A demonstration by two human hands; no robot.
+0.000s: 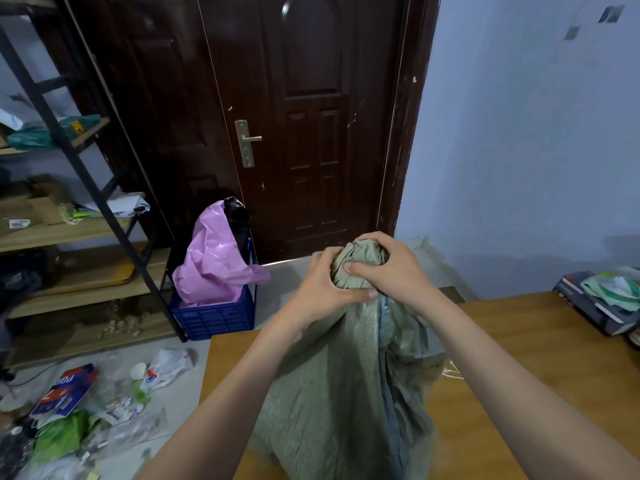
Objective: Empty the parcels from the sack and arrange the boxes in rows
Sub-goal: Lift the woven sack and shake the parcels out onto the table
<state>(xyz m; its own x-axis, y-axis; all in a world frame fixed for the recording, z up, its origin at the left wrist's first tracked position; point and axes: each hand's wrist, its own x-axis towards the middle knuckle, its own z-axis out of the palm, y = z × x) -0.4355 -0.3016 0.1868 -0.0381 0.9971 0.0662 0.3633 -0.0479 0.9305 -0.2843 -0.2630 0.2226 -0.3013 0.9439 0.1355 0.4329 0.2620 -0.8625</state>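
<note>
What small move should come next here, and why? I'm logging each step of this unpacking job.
Probably work the bunched neck open. Both the left hand and the right hand grip the gathered top of the green sack, which stands on the wooden table with its mouth closed. No parcels are out yet, so nothing can be arranged.

I see the sack (346, 393), a grey-green woven bag, standing upright at the lower centre of the frame on the wooden bench (502, 341). Its neck is bunched shut at the top, mid-frame, and its crumpled body widens toward the bottom edge.
</note>
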